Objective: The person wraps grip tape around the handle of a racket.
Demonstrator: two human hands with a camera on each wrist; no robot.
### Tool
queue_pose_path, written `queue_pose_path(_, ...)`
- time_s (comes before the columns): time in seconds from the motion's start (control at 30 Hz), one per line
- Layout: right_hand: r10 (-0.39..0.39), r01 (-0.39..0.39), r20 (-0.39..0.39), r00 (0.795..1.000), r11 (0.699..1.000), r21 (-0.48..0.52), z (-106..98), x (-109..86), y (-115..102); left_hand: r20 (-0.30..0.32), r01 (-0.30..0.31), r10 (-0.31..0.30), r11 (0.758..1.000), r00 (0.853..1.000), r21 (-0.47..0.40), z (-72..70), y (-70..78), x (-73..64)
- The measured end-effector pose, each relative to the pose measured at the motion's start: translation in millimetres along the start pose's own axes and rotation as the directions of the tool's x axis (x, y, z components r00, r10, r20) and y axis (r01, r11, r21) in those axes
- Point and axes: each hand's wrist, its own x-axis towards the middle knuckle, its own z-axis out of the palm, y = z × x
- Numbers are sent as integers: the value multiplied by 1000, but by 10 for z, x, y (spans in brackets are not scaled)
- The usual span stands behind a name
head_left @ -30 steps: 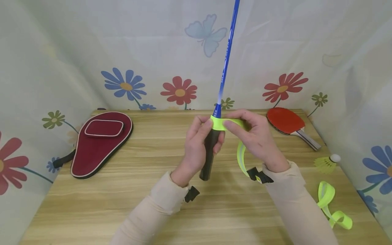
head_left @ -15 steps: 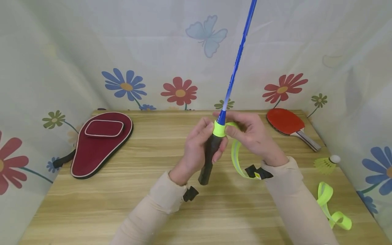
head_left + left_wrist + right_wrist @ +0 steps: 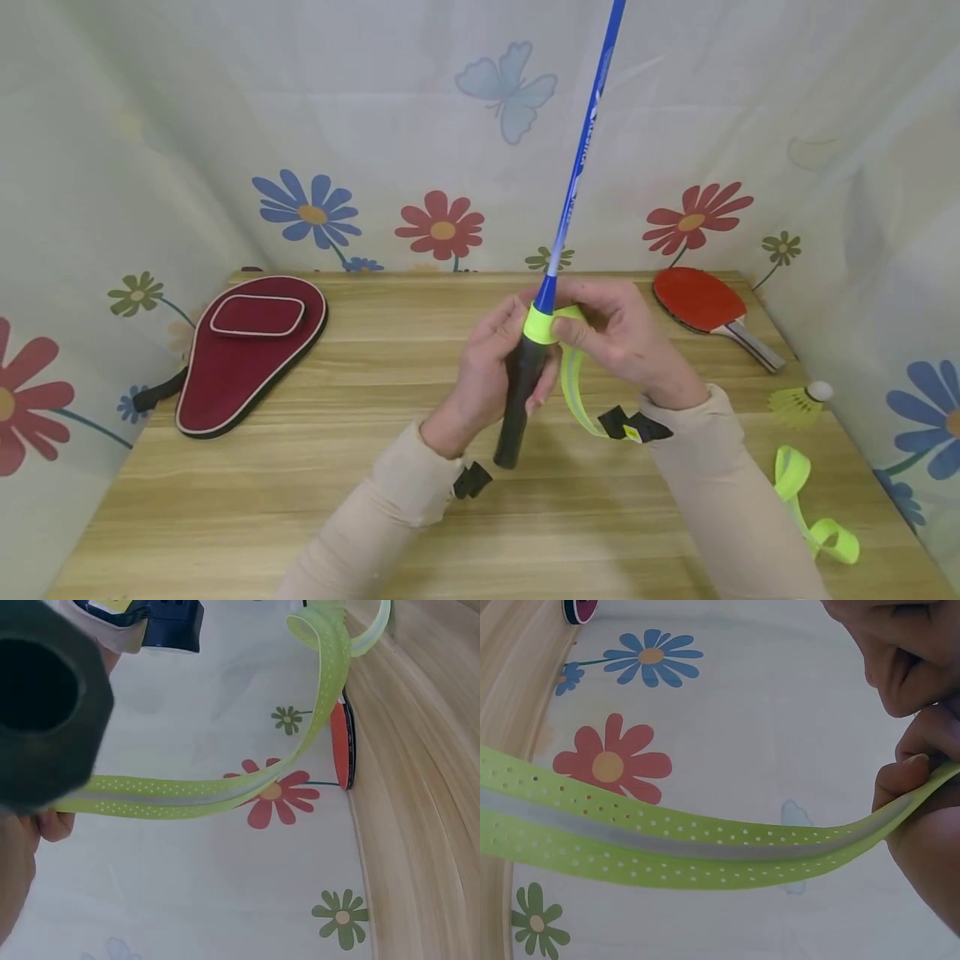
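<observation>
A badminton racket, its blue shaft rising out of the head view, is held near upright with a slight lean to the right. My left hand grips its black handle; in the left wrist view the handle's butt end looms close. One band of yellow-green grip tape circles the handle's top, just below the blue cone. My right hand pinches the tape right beside the handle. From there the perforated strip, with a grey centre stripe, hangs in a curve toward the right wrist.
A maroon paddle case lies at the left of the wooden table. At the right are a red table tennis paddle, a yellow shuttlecock and a loose curl of tape. A flowered curtain surrounds the table.
The racket has tilted to the right and its handle has come down a little. My right hand has drawn closer to the handle, and less tape shows stretched between them.
</observation>
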Motion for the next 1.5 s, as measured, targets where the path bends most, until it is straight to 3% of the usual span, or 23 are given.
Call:
queue_pose_path(0.13, -11, 10, -19, 1000, 999, -40, 16, -1, -30, -99, -2, 5, 1000, 995, 31, 29, -26, 8)
queue_pose_path(0.23, 3, -5, -40, 999, 998, -66, 30, -10, -55, -188, 0, 8, 999, 982, 45, 49, -56, 22)
queue_pose_path(0.37, 20, -31, -80, 997, 989, -146, 34, -27, -85, -278, -22, 71, 985, 958, 174, 48, -87, 21)
queue_pose_path(0.43, 20, -39, -105, 994, 983, -179, 31, -26, -91, -284, -59, 133, 965, 950, 255, 41, -101, 3)
queue_pose_path(0.57, 6, -45, -167, 986, 972, -232, 18, -16, -72, -228, -139, 253, 897, 940, 420, 38, -133, -41)
queue_pose_path(0.67, 5, -48, -189, 982, 973, -227, 12, -15, -54, -206, -159, 292, 857, 934, 490, 41, -149, -45)
queue_pose_path(0.77, 20, -63, -198, 980, 975, -212, 11, -21, -47, -202, -167, 302, 849, 932, 501, 42, -144, -31)
queue_pose_path(1.0, 55, -93, -201, 978, 979, -184, -17, -67, -23, -219, -148, 276, 871, 936, 468, 10, -100, -17)
queue_pose_path(1.17, 3, -46, -232, 973, 983, -179, 14, -73, -6, -229, -129, 261, 875, 938, 467, 20, -56, -3)
queue_pose_path(1.33, -58, 15, -271, 961, 988, -156, 49, -55, -18, -265, -111, 253, 884, 930, 454, 68, 7, 13)
queue_pose_path(1.5, -60, 16, -296, 953, 989, -148, 48, -39, -7, -276, -117, 249, 901, 928, 418, 106, 53, 23)
